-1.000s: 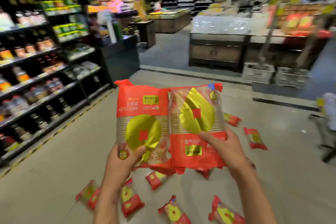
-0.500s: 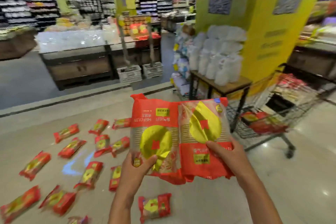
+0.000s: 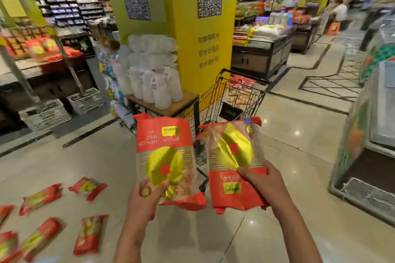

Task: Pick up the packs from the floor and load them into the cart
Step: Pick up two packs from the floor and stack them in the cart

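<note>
Head view: two red-and-gold packs held up in front of the cart (image 3: 234, 100), each in one hand.
Left hand (image 3: 147, 196): fingers and thumb clamped on the bottom end of the left pack (image 3: 164, 156), thumb across its front.
Left pack: long axis upright, red band with yellow label on top, gold disc below it; it stands just left of the cart and overlaps the cart's near corner.
Right hand (image 3: 264, 183): clamped on the lower part of the right pack (image 3: 233, 162), thumb laid over the red band.
Right pack: long axis upright with its top leaning slightly left, clear end on top, red labelled band at the bottom; it covers the cart's near wall. A narrow gap separates the two packs.
Cart: wire basket with red packs inside, standing against the yellow pillar (image 3: 192, 28).
Packs on floor (image 3: 40, 196): several lie scattered well to the left of the cart, long axes at mixed angles.
Counter (image 3: 183, 100): wooden, just left of the cart, carrying stacked white bags.
</note>
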The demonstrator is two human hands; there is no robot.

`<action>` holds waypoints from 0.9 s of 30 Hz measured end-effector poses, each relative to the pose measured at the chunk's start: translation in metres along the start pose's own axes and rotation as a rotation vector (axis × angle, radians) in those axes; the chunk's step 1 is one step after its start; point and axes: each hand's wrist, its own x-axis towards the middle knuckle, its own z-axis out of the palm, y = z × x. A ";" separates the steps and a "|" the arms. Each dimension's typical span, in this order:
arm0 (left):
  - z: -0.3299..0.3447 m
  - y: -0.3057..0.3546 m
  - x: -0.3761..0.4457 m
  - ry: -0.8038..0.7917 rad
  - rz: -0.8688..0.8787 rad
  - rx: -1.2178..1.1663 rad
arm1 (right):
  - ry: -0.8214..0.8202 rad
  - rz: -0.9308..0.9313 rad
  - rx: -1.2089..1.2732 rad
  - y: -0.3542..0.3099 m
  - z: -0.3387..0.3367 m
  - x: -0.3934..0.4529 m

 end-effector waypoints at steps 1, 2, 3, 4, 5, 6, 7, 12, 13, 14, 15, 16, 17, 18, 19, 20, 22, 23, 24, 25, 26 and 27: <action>0.014 0.001 0.014 -0.006 -0.007 0.014 | 0.016 -0.002 0.003 0.000 -0.010 0.014; 0.029 0.002 0.029 -0.011 -0.016 0.035 | 0.031 0.002 0.007 0.000 -0.018 0.029; 0.043 0.003 0.044 -0.017 -0.019 0.051 | 0.044 0.006 0.015 0.000 -0.026 0.044; 0.057 0.003 0.060 -0.028 -0.016 0.063 | 0.058 0.011 0.021 0.001 -0.034 0.061; 0.074 0.005 0.076 -0.040 -0.010 0.074 | 0.071 0.017 0.024 0.001 -0.042 0.079; 0.090 0.007 0.093 -0.050 -0.002 0.084 | 0.082 0.021 0.026 0.001 -0.049 0.098; 0.108 0.011 0.108 -0.058 0.003 0.089 | 0.095 0.024 0.030 -0.001 -0.056 0.117; 0.196 0.029 0.194 -0.105 -0.001 0.076 | 0.160 0.053 0.031 -0.011 -0.092 0.222; 0.212 0.034 0.211 -0.113 -0.005 0.079 | 0.161 0.056 0.032 -0.013 -0.099 0.244; 0.228 0.038 0.228 -0.113 -0.007 0.082 | 0.162 0.056 0.034 -0.016 -0.105 0.265; 0.243 0.043 0.244 -0.110 -0.015 0.083 | 0.158 0.056 0.032 -0.020 -0.111 0.286; 0.256 0.045 0.261 -0.110 -0.028 0.076 | 0.150 0.060 0.023 -0.023 -0.117 0.307; 0.269 0.047 0.277 -0.112 -0.042 0.071 | 0.140 0.064 0.011 -0.024 -0.123 0.329; 0.280 0.049 0.291 -0.105 -0.058 0.071 | 0.134 0.068 0.001 -0.025 -0.127 0.350; 0.291 0.050 0.305 -0.097 -0.074 0.073 | 0.128 0.067 -0.001 -0.026 -0.131 0.370; 0.301 0.050 0.318 -0.087 -0.086 0.077 | 0.127 0.069 0.001 -0.026 -0.133 0.391; 0.323 0.053 0.343 -0.057 -0.116 0.086 | 0.099 0.083 -0.009 -0.024 -0.137 0.436; 0.336 0.052 0.355 -0.038 -0.123 0.088 | 0.066 0.098 -0.022 -0.021 -0.139 0.459; 0.348 0.051 0.366 -0.009 -0.135 0.096 | 0.032 0.116 -0.035 -0.017 -0.139 0.482; 0.360 0.053 0.377 0.017 -0.159 0.102 | 0.003 0.128 -0.048 -0.012 -0.139 0.506; 0.372 0.050 0.390 0.039 -0.180 0.091 | -0.019 0.135 -0.060 -0.008 -0.139 0.531; 0.382 0.046 0.401 0.060 -0.194 0.074 | -0.044 0.133 -0.078 -0.004 -0.138 0.555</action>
